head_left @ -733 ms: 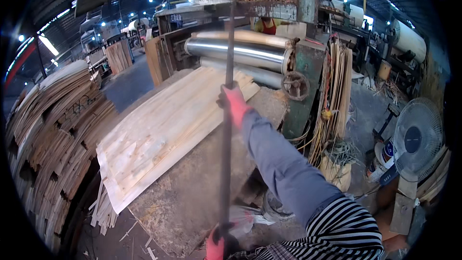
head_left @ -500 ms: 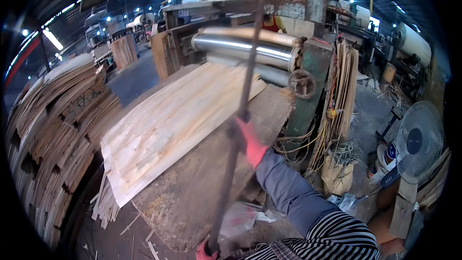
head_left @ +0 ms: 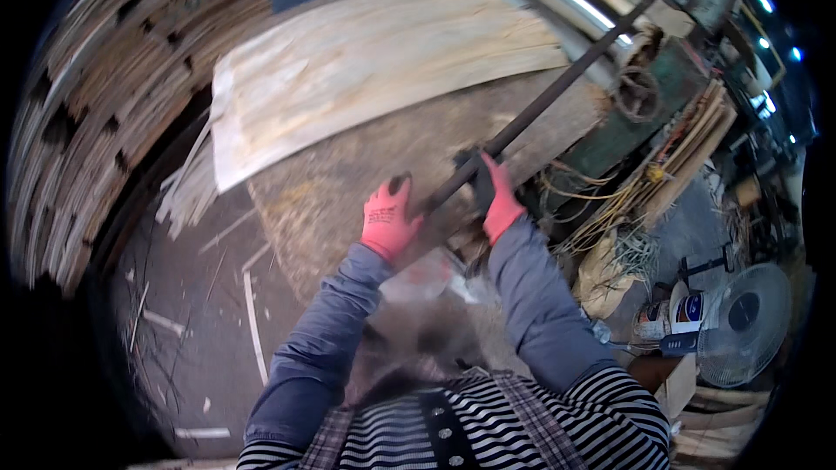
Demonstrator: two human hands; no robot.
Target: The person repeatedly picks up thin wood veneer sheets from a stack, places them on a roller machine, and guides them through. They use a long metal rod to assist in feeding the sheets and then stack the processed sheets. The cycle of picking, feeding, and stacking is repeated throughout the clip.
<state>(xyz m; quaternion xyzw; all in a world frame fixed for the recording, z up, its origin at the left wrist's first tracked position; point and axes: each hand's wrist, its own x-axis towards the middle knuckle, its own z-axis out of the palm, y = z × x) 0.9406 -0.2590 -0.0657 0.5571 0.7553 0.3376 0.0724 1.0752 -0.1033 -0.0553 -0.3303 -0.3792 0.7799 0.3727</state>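
Observation:
A long dark pole (head_left: 557, 96) slants from beside my left hand up to the far right, over the bare rough board. My right hand (head_left: 496, 196), in a pink glove with a dark palm, is closed around its lower part. Beside the pole's near end is my left hand (head_left: 392, 218), gloved alike, with bent, dark fingertips. Blur there hides whether its fingers grip the pole. A pale wood veneer sheet (head_left: 366, 65) lies on the rough worktable (head_left: 305, 200), beyond my hands and apart from them.
Metal rollers (head_left: 557, 0) and a handwheel (head_left: 637, 93) stand at the far right. Stacked veneer (head_left: 131, 78) rises on the left. Cords (head_left: 592, 191), a sack (head_left: 601, 278) and a standing fan (head_left: 744, 322) are on the right. Wood scraps (head_left: 252, 322) litter the floor.
My view has tipped down and turned. The pole has swung from nearly upright to a slant toward the right. My left hand has come up from the lower edge, nearer the right.

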